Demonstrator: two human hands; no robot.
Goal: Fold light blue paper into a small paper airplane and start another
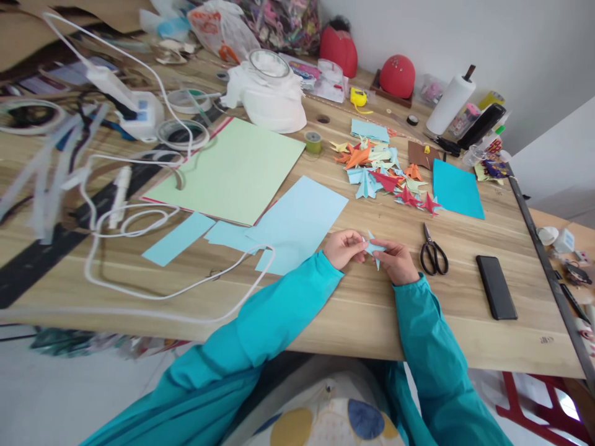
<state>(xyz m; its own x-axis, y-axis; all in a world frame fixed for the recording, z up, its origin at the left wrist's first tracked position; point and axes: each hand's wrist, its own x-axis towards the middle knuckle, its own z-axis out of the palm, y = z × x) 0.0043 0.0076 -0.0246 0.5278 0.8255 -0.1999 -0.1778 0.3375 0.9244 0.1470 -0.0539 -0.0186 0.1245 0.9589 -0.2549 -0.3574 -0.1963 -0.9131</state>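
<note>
A small folded piece of light blue paper [373, 247], with pointed ends, is held just above the table between my two hands. My left hand [346, 249] pinches its left side. Opposite, my right hand [396, 260] grips the right side between thumb and fingers. Beyond them lies a pile of folded paper figures [367, 179] in orange, red, yellow and blue. Black-handled scissors [434, 255] rest to the right of my right hand. Left of my hands is a light blue sheet [302, 217], with cut blue strips [179, 238] farther left.
Pale green sheets [242, 167] lie at the left, and a white cable [139, 296] loops across the front left. A black phone [496, 287] is at the right. Turquoise paper [458, 189] lies beside the figures. Tape rolls [183, 133] and a white cloth bundle [269, 99] stand farther back.
</note>
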